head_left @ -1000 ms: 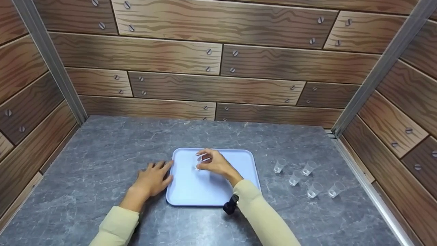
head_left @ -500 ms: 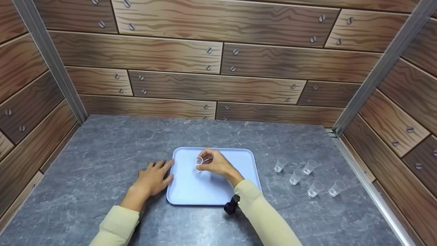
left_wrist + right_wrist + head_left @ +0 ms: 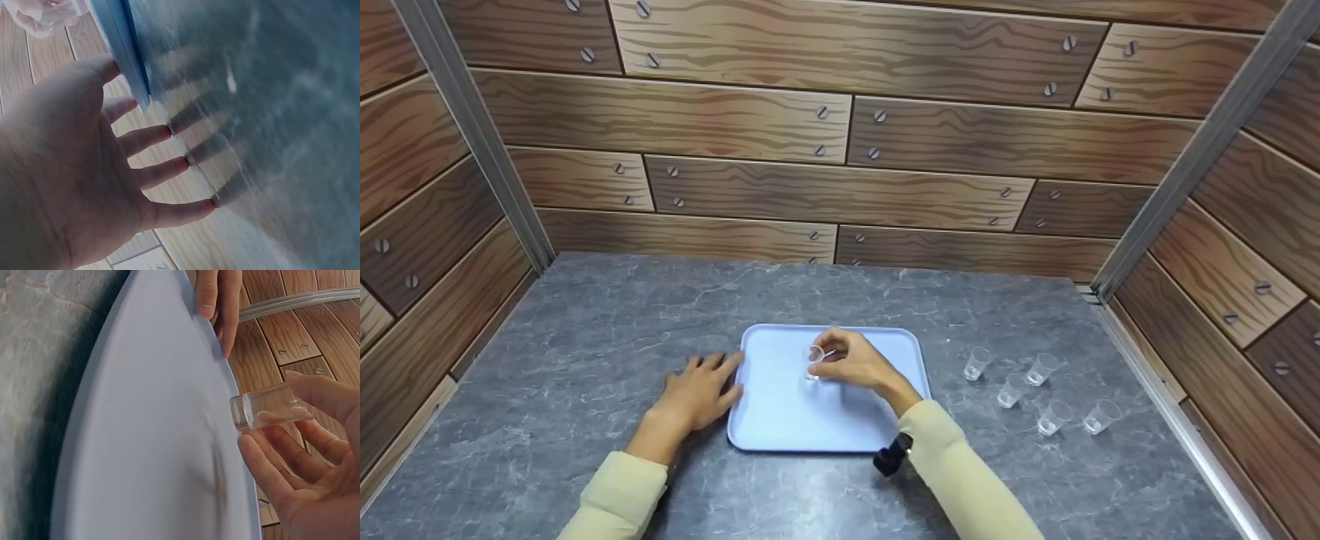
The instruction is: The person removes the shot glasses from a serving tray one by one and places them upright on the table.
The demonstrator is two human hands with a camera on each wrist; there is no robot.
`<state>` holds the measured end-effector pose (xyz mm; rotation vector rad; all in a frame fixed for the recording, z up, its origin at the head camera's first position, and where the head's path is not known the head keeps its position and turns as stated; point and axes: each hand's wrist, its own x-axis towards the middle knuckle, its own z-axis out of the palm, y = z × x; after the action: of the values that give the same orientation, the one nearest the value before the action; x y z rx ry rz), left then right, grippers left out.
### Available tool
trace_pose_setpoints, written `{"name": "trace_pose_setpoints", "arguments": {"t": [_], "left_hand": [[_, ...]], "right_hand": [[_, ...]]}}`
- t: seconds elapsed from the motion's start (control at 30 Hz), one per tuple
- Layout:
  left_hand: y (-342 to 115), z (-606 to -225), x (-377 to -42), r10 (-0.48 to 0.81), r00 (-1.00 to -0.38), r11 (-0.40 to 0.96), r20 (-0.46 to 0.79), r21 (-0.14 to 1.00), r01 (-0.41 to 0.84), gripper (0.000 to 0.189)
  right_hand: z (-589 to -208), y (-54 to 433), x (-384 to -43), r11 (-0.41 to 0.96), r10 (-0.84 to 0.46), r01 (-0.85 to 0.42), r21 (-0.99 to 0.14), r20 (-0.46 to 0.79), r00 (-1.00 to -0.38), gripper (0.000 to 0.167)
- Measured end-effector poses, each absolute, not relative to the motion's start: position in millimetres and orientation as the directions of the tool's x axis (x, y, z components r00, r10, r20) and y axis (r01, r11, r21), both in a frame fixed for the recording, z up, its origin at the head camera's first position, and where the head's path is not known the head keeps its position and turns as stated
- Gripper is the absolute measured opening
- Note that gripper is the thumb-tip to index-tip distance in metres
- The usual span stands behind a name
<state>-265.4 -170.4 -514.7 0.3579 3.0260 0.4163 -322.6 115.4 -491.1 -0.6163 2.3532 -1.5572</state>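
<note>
A small clear shot glass (image 3: pixel 812 367) is pinched between the thumb and fingers of my right hand (image 3: pixel 851 364), over the left-middle part of the light blue tray (image 3: pixel 825 420). In the right wrist view the glass (image 3: pixel 270 408) has its base toward the tray; whether it touches the surface, I cannot tell. My left hand (image 3: pixel 695 394) lies at the tray's left edge, fingers spread. Seen from the left wrist, its thumb and index finger touch the tray's rim (image 3: pixel 121 56), while the other fingertips rest on the grey tabletop.
Several more clear shot glasses (image 3: pixel 1054 417) stand upright on the marbled table (image 3: pixel 607 322), to the right of the tray. Wood-patterned panels (image 3: pixel 840 127) with metal corner posts (image 3: pixel 1170 165) enclose the table at the back and sides.
My right hand has shifted slightly to the right over the tray, carrying the shot glass with it. The left hand and the other glasses have stayed in place.
</note>
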Motion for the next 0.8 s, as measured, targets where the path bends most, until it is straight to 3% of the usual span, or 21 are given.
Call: {"name": "trace_pose_setpoints", "arguments": {"t": [0.8], "left_hand": [[-170,-517,-266,0.245,-0.969,0.934,-0.015,0.273,0.232,0.057]], "right_hand": [[-479,197,-302,0.34,-0.435,-0.234,-0.911,0.068,-0.898,0.038]]}}
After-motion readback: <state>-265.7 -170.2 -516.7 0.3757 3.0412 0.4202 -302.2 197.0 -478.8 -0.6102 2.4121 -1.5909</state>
